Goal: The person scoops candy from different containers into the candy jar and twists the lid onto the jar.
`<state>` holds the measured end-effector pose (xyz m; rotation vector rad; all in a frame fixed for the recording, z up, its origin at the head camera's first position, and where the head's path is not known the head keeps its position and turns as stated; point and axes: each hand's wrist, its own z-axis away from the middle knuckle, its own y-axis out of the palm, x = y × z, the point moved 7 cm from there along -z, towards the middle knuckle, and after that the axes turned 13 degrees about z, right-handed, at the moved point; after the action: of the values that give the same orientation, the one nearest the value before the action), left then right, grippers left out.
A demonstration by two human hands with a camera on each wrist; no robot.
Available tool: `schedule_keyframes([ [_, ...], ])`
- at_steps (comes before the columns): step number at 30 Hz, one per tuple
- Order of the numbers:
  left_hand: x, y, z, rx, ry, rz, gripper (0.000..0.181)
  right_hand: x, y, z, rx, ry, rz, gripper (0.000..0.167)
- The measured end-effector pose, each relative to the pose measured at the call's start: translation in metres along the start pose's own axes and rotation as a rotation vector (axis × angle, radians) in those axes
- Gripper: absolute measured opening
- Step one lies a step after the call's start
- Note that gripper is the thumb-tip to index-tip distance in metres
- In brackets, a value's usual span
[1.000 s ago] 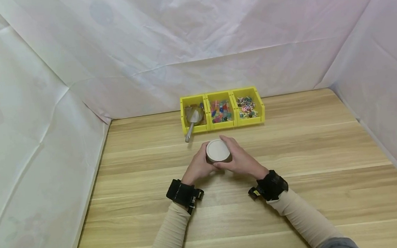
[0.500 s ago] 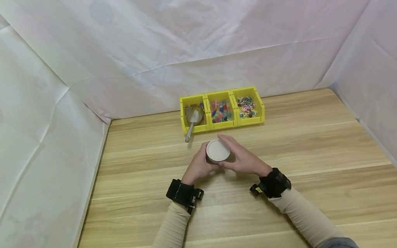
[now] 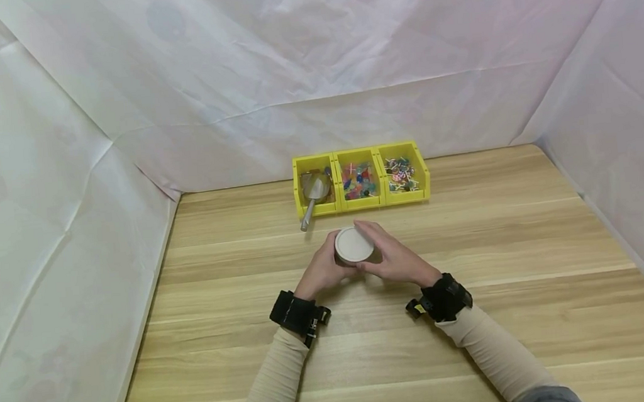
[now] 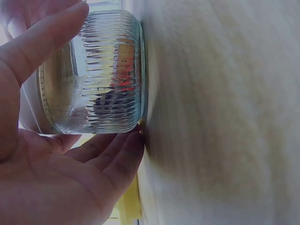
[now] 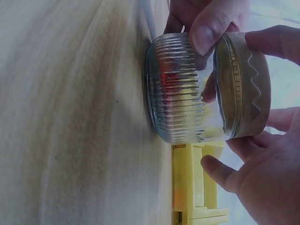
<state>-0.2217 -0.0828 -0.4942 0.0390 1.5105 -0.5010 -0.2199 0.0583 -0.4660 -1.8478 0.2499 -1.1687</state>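
Observation:
A ribbed glass jar [image 4: 112,70] stands upright on the table, with red, yellow and dark contents showing through its wall. Its pale round lid [image 3: 354,244] sits on top; a wavy line runs along the lid's side in the right wrist view. My left hand [image 3: 325,267] grips the glass body from the left, thumb on the near side and fingers on the far side. From the right, my right hand [image 3: 397,259] holds the lid's rim between thumb and fingers. In the right wrist view one right finger [image 5: 218,171] sticks out apart from the glass.
Behind the jar stand three joined yellow bins [image 3: 363,203] holding colourful small pieces, with lollipop-like sticks in the right one. A metal scoop [image 3: 314,195] lies in the left bin, handle over its front edge. White cloth [image 3: 322,56] encloses the wooden table [image 3: 220,278].
My right hand has shifted slightly to the right, its thumb drawing back along the near side of the lid. The jar and my left hand have stayed in place.

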Motion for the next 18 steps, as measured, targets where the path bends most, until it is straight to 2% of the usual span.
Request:
schedule_keyframes([
  [8, -0.0001, -0.0008, 0.0001, -0.001, -0.01, 0.02, 0.09, 0.0008, -0.0003, -0.0005, -0.04, 0.043, 0.007, 0.094],
  [18, 0.0008, -0.0011, 0.0003, -0.002, -0.025, 0.009, 0.091, -0.0018, 0.0021, -0.0019, -0.054, 0.074, 0.019, 0.1],
])
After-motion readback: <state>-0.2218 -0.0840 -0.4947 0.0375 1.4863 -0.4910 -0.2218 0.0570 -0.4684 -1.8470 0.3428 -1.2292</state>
